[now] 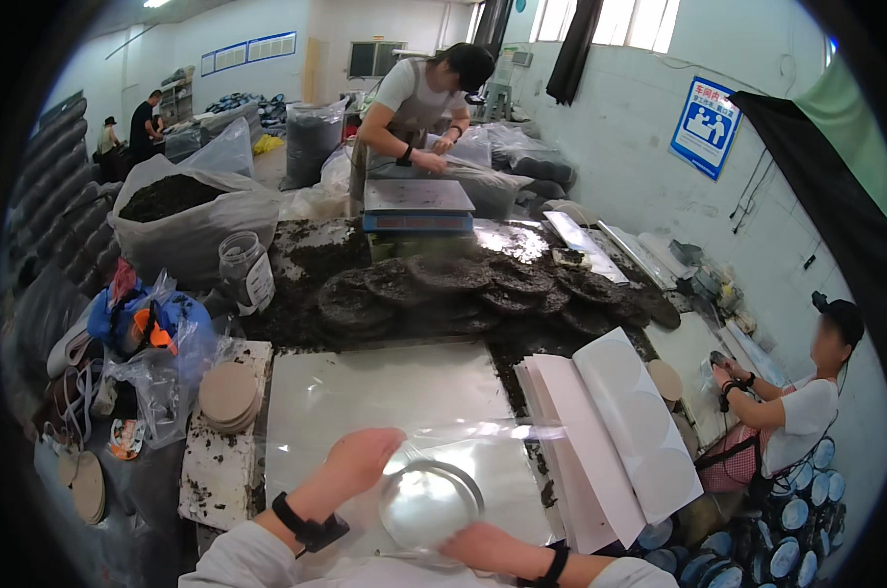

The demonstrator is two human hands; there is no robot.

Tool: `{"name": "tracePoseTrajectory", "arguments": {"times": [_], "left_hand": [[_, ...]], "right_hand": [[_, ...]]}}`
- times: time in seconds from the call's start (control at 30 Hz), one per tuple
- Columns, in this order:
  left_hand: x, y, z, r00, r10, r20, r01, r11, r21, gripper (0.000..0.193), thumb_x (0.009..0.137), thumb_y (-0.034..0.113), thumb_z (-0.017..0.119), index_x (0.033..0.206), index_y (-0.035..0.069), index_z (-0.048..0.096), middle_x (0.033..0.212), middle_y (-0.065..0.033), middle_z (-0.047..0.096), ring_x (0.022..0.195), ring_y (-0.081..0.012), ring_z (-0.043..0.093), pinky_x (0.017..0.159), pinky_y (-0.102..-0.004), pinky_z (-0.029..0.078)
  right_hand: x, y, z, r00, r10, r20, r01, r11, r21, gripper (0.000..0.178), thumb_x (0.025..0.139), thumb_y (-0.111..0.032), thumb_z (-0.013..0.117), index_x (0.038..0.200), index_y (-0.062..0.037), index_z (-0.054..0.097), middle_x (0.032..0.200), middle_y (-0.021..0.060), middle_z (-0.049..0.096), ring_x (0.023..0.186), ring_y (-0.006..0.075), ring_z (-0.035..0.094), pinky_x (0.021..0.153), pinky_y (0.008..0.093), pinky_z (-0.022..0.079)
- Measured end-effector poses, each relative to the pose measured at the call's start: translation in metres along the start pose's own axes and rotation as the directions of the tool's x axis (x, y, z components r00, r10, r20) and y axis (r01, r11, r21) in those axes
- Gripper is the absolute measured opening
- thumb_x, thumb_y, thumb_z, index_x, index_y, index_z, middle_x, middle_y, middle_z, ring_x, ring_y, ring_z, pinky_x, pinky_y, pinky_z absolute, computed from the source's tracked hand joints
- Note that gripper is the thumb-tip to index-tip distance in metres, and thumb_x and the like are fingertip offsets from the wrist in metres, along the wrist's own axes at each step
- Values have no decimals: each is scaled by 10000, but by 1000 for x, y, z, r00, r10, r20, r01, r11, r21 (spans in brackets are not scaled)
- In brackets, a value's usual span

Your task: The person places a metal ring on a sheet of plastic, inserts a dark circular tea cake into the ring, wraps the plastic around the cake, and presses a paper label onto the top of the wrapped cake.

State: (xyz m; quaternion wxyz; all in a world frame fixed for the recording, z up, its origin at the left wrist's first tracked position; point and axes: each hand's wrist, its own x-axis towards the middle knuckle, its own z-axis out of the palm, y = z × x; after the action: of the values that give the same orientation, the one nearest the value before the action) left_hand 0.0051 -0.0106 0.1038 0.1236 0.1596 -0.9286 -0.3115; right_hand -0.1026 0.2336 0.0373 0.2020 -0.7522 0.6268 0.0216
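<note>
My left hand [363,459] is closed on the edge of a clear plastic film [492,429], which stretches to the right over the work surface. Beneath the film lies a round metal ring [476,487] on a shiny metal sheet [385,377]. At the ring's lower right, my right hand [483,546] has its fingers bent together, seemingly pinching the film's near part; the fingertips are slightly blurred. Right of the sheet stand folded white sheets of round labels [625,421]. A stack of round brown cardboard discs [230,395] sits to the left on a white board [213,470].
Dark round pressed cakes [443,284] lie piled behind the sheet, near a scale [419,201]. A clear jar [246,269] and a large bag of dark loose leaves [184,211] stand left. One person [424,108] works across the table, another [787,412] at the right.
</note>
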Motion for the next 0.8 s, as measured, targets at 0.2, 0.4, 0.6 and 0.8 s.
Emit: {"name": "tracePoseTrajectory", "arguments": {"times": [0.2, 0.4, 0.6, 0.8], "left_hand": [[-55, 8, 17, 947, 318, -40, -290, 902, 319, 309, 878, 160, 571, 1165, 59, 626, 1256, -118, 608, 1146, -316, 572, 900, -419, 468], [-95, -29, 67, 969, 215, 122, -246, 893, 377, 486, 835, 280, 657, 1263, 67, 573, 1347, -123, 544, 1251, -303, 498, 1025, -467, 370], [-50, -39, 49, 982, 166, 93, -190, 894, 406, 715, 800, 462, 701, 1347, 47, 503, 1437, -155, 448, 1370, -321, 374, 1125, -508, 258], [-41, -122, -41, 905, -132, -404, 343, 790, 509, 932, 749, 508, 721, 1431, -22, 368, 1511, -217, 332, 1427, -366, 269, 1160, -518, 199]], "right_hand": [[63, 42, -20, 946, 23, -325, 124, 897, 425, 284, 910, -185, 574, 1160, -65, 635, 817, 140, 637, 724, 299, 597, 720, 393, 506], [3, 0, -46, 791, 380, -479, -107, 858, 502, 495, 865, -276, 646, 1300, -55, 566, 1350, 163, 539, 1262, 301, 508, 1025, 389, 444], [7, 52, -60, 916, -6, -401, -20, 998, -59, 468, 812, -191, 680, 1247, -49, 583, 1352, 156, 528, 1258, 340, 506, 1040, 407, 441], [143, 226, -212, 670, 146, -728, -400, 897, -188, 839, 738, -139, 712, 1475, -37, 324, 1547, 207, 276, 1442, 348, 259, 1185, 415, 237]]}}
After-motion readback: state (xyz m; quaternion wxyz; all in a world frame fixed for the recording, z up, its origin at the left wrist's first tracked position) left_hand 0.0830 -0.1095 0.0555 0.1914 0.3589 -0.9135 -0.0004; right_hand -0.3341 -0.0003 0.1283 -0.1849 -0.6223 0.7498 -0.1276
